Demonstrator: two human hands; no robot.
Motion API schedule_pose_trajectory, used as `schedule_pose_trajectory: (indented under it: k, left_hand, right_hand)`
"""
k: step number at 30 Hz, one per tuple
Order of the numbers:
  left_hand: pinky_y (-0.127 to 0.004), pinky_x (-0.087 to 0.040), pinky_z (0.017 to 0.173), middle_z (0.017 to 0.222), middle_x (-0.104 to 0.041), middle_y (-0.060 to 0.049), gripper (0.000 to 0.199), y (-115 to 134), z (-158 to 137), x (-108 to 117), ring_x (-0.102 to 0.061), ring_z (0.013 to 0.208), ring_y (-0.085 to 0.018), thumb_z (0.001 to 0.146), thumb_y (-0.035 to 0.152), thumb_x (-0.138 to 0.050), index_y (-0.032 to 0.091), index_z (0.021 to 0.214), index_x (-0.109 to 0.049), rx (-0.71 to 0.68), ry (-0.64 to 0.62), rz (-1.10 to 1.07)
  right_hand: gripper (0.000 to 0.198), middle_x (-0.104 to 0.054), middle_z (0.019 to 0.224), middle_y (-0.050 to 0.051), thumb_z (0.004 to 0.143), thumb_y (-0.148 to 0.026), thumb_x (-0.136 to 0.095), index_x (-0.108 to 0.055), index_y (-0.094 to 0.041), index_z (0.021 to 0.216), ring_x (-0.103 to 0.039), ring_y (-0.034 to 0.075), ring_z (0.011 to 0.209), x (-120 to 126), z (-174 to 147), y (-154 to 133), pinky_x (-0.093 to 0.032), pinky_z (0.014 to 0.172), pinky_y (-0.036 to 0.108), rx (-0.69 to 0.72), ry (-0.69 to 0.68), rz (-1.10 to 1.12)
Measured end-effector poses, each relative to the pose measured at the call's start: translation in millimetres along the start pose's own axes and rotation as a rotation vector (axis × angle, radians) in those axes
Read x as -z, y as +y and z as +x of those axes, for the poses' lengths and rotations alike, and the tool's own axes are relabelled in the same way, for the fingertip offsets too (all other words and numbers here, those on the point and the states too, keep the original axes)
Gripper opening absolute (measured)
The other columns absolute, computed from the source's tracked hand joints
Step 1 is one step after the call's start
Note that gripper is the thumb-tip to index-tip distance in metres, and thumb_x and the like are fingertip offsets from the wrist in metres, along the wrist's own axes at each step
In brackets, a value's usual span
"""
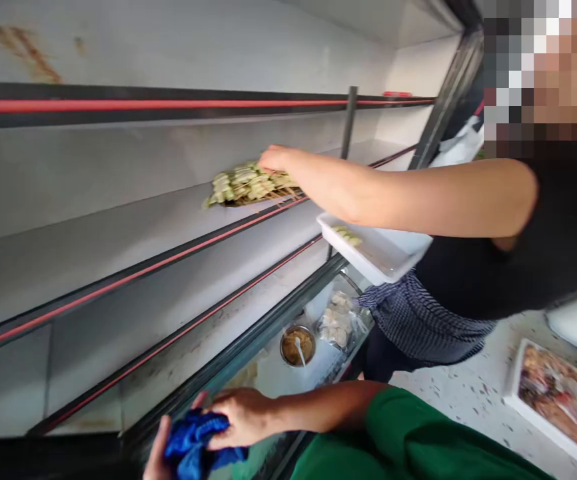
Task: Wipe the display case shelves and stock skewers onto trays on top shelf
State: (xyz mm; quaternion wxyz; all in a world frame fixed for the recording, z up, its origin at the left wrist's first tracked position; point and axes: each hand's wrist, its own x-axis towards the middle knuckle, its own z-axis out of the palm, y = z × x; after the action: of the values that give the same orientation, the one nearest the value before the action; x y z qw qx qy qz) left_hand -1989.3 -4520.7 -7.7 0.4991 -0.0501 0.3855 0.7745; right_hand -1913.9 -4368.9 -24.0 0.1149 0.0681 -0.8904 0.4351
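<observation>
Blue cloth (191,441) is over the glass counter (271,380), right hand (242,417) pinching it, left hand (157,450) cut off so I can't tell its grip; loose folds could drop if that pinch slackens.

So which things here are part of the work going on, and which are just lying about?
In use, it seems:
blue cloth, gripped in your right hand, your left hand beside it
green bundles on sticks, at a co-worker's hand

Apparently just lying about:
round bowl with white spoon
bagged pale items
food-filled white tray, far right
</observation>
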Motion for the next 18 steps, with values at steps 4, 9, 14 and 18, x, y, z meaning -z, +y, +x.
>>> schedule_pose_trajectory:
  k: [4,9,14,18]
  left_hand:
    - [-0.042,-0.061,0.074,0.097,-0.074,-0.005,0.063,-100,14,-51,-0.070,0.088,-0.030,0.080,0.048,-0.060,0.031,0.138,-0.043,0.259,0.202,0.246]
    - [-0.036,-0.058,0.077,0.102,-0.072,-0.006,0.046,-242,19,-112,-0.067,0.099,-0.028,0.078,0.046,-0.065,0.028,0.120,-0.061,0.507,-0.026,0.418]
    - [-0.037,-0.056,0.076,0.096,-0.072,-0.010,0.041,-396,-10,-198,-0.067,0.095,-0.029,0.079,0.053,-0.062,0.021,0.103,-0.066,0.832,-0.231,0.615]
    - [-0.040,-0.055,0.076,0.092,-0.070,-0.009,0.051,-514,-45,-269,-0.067,0.085,-0.026,0.078,0.055,-0.063,0.018,0.114,-0.060,0.847,-0.315,0.796]
  right_hand:
    - [0.059,-0.063,0.122,-0.008,0.061,-0.039,-0.073,-0.059,-0.045,0.119,-0.063,0.021,0.108,26,-113,51,-0.048,0.089,0.026,-0.214,0.058,0.154]
    - [0.045,-0.070,0.096,0.002,0.064,-0.036,-0.071,-0.069,-0.022,0.106,-0.066,0.022,0.089,66,-293,57,-0.050,0.079,0.029,-0.496,0.307,0.300]
    - [0.031,-0.069,0.084,0.002,0.067,-0.030,-0.066,-0.069,-0.017,0.095,-0.063,0.019,0.078,94,-486,22,-0.050,0.072,0.030,-0.679,0.764,0.408]
    - [0.034,-0.070,0.088,0.003,0.069,-0.032,-0.063,-0.067,-0.016,0.099,-0.063,0.020,0.081,115,-615,-5,-0.049,0.079,0.034,-0.793,1.127,0.385]
